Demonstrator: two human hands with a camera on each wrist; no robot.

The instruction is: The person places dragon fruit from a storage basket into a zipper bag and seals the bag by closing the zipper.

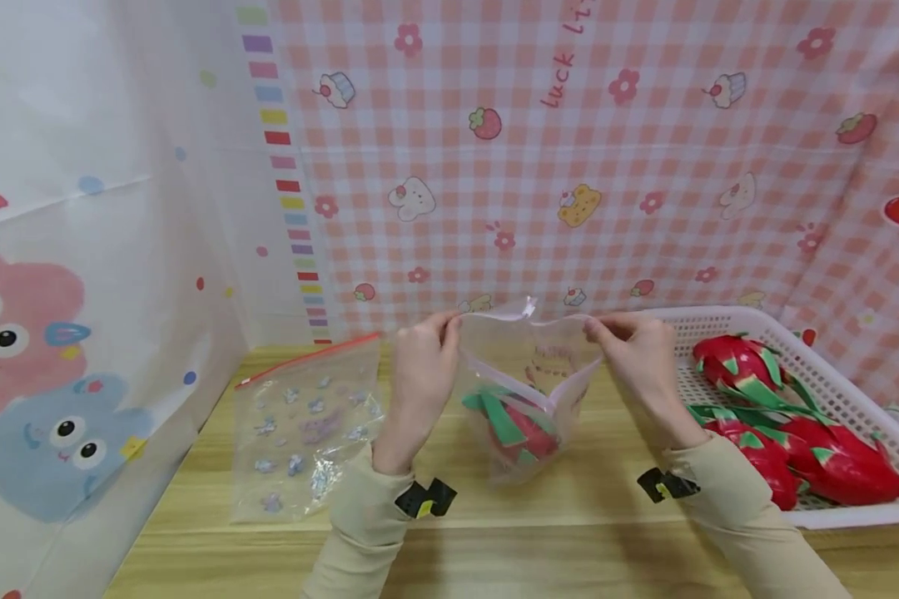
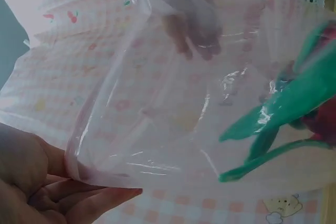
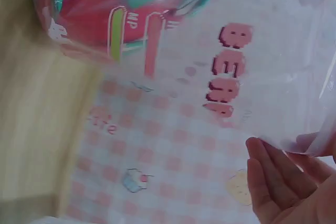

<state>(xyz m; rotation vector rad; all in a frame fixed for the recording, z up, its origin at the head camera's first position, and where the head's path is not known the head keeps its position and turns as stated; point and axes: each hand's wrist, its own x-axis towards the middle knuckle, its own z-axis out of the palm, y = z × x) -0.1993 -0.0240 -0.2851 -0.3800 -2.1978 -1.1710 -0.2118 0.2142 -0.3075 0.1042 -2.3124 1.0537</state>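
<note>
Both hands stretch a clear zip bag (image 1: 562, 416) by its top edge, its mouth spread wide. My left hand (image 1: 423, 378) pinches the left corner of the rim between thumb and fingers. At the opposite corner my right hand (image 1: 640, 358) pinches the rim the same way. Inside the bag's lower part lies a red dragon fruit (image 1: 535, 433) with green leaves. In the left wrist view the fruit's green leaves (image 2: 286, 108) show through the plastic. Pink lettering (image 3: 231, 69) is printed on the bag in the right wrist view.
To the left, a second clear bag with a red zip strip (image 1: 307, 433) and small printed figures lies flat on the wooden table (image 1: 509, 549). A white perforated basket (image 1: 839, 366) on the right holds several dragon fruits (image 1: 742, 366). A checked cloth (image 1: 569, 166) hangs behind.
</note>
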